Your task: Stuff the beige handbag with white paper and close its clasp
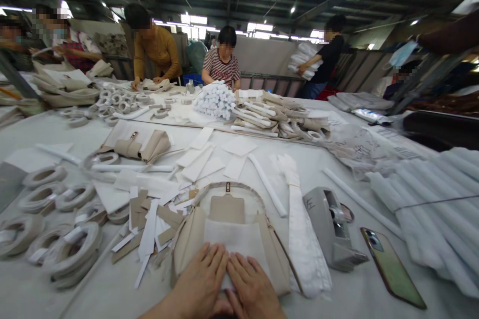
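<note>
A beige handbag [187, 244] with a curved handle lies flat on the white table [337, 304] right in front of me. A sheet of white paper [235, 239] covers its front. My left hand [202, 284] and my right hand [254, 289] lie side by side on the lower edge of that paper, fingers stretched flat and pressing it against the bag. Neither hand grips anything.
A grey tape dispenser [329, 224] and a phone [391, 266] lie to the right, beside white paper rolls [430, 204]. Coiled straps [56, 239] and paper and card strips [149, 219] lie left. Another bag [138, 147] lies farther back. Several people work at the far side.
</note>
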`<state>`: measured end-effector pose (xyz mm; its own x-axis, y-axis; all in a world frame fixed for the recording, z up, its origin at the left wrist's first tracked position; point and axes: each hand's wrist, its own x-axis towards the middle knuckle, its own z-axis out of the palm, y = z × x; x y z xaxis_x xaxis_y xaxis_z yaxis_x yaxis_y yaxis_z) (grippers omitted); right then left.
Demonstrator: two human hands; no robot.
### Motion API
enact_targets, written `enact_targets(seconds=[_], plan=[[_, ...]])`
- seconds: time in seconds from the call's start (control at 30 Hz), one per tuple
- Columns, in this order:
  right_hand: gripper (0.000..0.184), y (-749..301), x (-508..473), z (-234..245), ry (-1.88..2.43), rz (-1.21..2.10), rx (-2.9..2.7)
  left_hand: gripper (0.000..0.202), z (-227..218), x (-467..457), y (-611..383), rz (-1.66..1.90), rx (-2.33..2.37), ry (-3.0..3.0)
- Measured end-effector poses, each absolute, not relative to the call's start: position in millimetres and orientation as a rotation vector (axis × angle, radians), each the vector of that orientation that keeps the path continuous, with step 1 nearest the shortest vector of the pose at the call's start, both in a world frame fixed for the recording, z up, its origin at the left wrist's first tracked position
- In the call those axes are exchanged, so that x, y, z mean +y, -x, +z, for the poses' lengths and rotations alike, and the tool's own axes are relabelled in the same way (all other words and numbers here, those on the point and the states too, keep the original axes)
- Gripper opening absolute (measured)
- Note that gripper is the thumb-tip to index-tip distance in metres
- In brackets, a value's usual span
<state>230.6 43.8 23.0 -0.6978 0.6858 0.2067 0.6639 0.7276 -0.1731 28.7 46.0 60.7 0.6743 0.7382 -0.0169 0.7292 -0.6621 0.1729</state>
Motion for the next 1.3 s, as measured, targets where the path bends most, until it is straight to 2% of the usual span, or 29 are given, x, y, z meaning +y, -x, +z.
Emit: enact_targets(seconds=[0.1, 0.2, 0.57, 0.97, 1.3], plan=[[0.051, -236, 46, 46, 1.098, 0.371, -2.713, 0.080, 45, 46, -23, -0.012, 1.183, -2.669], [0.045, -237, 50, 62, 1.112, 0.435, -2.722, 0.077, 41, 41, -19, 0.009, 1.195, -2.655], [0.035, -234, 48, 47, 0.972, 0.010, -2.755, 0.064, 45, 42, -15, 0.038, 1.058, -2.746], [0.036, -229, 41, 22, 0.943, -0.170, -2.669, 0.067, 55, 45, -20, 0.029, 1.050, -2.687], [0.038, -238, 49, 41, 1.074, 0.160, -2.712, 0.070, 59, 46, -20, -0.057, 1.053, -2.601]])
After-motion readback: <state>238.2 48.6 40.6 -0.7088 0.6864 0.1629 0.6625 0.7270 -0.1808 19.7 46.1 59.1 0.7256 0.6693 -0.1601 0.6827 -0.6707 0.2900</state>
